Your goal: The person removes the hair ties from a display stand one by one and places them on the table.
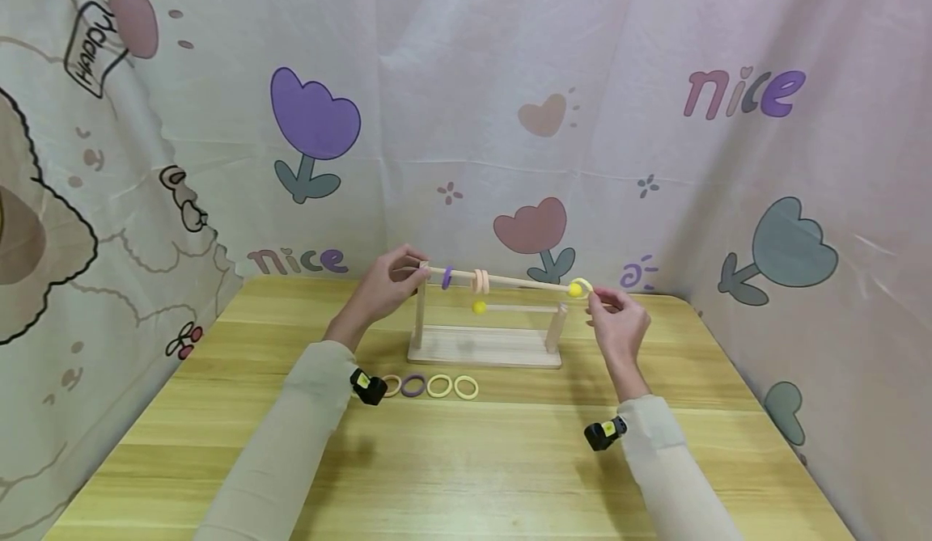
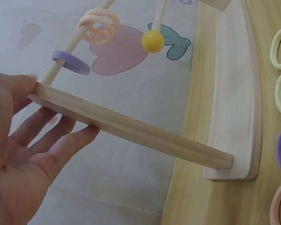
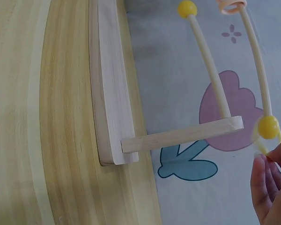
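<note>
My left hand (image 1: 389,286) grips the top of the taller wooden post (image 2: 131,125), thumb above and fingers beneath. From that post a long wooden rod (image 1: 527,283) runs right, bearing a purple ring (image 2: 71,62) near the post and peach rings (image 1: 480,281) farther along. At its free end is a yellow ball (image 3: 268,127). My right hand (image 1: 619,323) pinches a pale yellow ring (image 1: 585,281) at this ball; whether the ring fully encircles it I cannot tell. Below, a second rod (image 3: 210,65) with a yellow ball (image 1: 479,307) extends from the shorter post (image 3: 182,135).
The stand's flat wooden base (image 1: 484,347) rests on the wood-grain table (image 1: 502,460). In front lie loose rings in a row: a peach ring (image 1: 392,377), a purple ring (image 1: 413,376) and two pale yellow rings (image 1: 467,378). A printed curtain (image 1: 437,104) hangs behind.
</note>
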{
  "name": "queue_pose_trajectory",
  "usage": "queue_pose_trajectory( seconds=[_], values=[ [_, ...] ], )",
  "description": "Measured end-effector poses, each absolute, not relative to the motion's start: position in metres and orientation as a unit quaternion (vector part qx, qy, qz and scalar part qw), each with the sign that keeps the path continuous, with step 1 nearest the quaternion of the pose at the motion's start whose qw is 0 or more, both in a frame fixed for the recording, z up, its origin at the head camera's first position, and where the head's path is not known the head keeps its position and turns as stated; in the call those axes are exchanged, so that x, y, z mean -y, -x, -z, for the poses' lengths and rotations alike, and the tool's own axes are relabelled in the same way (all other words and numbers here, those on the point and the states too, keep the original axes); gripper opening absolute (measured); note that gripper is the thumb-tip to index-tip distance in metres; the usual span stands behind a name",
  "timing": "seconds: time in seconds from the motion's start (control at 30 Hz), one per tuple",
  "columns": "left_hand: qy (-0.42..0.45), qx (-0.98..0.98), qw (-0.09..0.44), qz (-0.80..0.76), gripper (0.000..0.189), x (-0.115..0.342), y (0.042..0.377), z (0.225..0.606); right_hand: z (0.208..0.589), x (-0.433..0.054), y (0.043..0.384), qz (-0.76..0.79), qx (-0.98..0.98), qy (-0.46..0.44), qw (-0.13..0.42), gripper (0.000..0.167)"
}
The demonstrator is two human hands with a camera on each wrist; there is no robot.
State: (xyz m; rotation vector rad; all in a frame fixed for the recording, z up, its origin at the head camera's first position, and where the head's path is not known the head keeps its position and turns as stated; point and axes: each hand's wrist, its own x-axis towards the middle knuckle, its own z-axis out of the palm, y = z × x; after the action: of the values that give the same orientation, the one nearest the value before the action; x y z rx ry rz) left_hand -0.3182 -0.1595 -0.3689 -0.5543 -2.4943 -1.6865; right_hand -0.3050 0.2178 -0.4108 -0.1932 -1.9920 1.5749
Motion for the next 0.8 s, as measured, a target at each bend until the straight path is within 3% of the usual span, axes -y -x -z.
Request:
queue_pose_trajectory(
  seconds=[0.33,0.8],
  values=[
    [0.18,0.814,0.041,0.551,0.029,0.16,0.316,0.368,0.407,-0.226,0.302,-0.617,0.727,0.067,0.293,0.019],
    [0.181,0.814,0.043,0.55,0.025,0.159,0.315,0.367,0.387,-0.231,0.281,-0.648,0.719,0.03,0.249,0.026]
  ],
)
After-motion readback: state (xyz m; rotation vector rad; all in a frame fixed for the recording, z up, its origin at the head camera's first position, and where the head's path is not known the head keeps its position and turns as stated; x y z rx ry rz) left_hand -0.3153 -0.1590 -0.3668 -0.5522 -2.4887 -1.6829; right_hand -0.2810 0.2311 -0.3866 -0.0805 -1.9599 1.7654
